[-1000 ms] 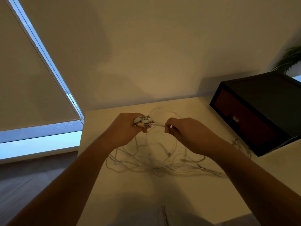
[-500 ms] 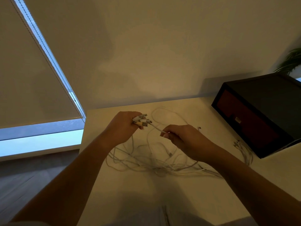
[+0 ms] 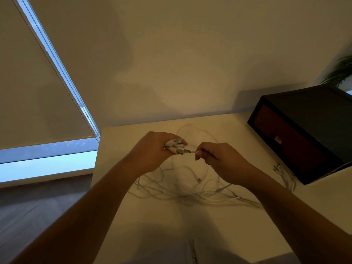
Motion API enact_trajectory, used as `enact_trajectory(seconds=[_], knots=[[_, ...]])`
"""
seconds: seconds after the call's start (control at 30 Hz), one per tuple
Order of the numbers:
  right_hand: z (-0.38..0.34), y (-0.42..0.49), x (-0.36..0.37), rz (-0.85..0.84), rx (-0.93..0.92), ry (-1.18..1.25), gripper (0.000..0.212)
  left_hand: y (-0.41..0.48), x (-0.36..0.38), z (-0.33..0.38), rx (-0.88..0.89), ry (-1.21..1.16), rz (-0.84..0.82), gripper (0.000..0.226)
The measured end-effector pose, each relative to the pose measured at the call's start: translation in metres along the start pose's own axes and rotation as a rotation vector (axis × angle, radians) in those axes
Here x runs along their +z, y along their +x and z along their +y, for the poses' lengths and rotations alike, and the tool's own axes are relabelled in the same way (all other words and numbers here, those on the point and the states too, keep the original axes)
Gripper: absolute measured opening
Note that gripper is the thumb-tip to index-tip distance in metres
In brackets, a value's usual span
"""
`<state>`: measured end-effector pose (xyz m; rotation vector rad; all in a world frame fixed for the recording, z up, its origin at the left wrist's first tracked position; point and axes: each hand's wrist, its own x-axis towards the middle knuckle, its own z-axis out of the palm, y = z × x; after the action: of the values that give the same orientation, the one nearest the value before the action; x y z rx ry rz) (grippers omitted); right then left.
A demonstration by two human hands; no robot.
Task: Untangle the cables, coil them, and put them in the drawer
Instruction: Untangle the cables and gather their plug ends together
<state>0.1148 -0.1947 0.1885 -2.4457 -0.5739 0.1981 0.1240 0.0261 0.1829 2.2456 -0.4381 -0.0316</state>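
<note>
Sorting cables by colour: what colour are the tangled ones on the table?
The cables are white, clearest in the head view.

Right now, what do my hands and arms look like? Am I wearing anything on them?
Your left hand and right hand are bare, with no gloves. No watch or bracelet shows at either wrist. The left forearm and right forearm are uncovered to the picture's edge, with no sleeve in view. Most fingers are hidden, so I cannot tell about rings.

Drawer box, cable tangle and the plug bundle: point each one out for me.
drawer box [image 3: 297, 149], head view, reddish drawer front.
cable tangle [image 3: 188, 195], head view, crossed middle strands.
plug bundle [image 3: 177, 146], head view, exposed plug ends.
</note>
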Motion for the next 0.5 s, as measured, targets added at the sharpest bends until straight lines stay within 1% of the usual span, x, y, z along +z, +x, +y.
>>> enact_trajectory(seconds=[0.07, 0.2, 0.23, 0.33, 0.37, 0.5], knots=[[-0.004, 0.001, 0.0, 0.02, 0.002, 0.012, 0.024, 0.001, 0.002, 0.002, 0.03, 0.087, -0.021, 0.024], [-0.004, 0.001, -0.008, 0.094, 0.017, 0.049, 0.025, 0.0, -0.001, -0.003, -0.014, -0.024, -0.003, 0.014], [-0.004, 0.002, -0.01, 0.092, 0.02, 0.053, 0.025, -0.001, -0.001, -0.003, -0.005, -0.016, 0.0, 0.012], [-0.007, 0.002, -0.009, 0.064, 0.01, 0.082, 0.025, -0.003, 0.002, -0.003, 0.072, 0.081, 0.025, 0.027], [-0.009, 0.001, -0.008, 0.045, -0.001, 0.09, 0.025, -0.002, 0.002, -0.004, 0.088, 0.114, 0.05, 0.028], [-0.014, 0.001, -0.007, 0.005, -0.037, 0.029, 0.026, 0.005, -0.003, -0.008, 0.073, 0.194, 0.106, 0.017]])
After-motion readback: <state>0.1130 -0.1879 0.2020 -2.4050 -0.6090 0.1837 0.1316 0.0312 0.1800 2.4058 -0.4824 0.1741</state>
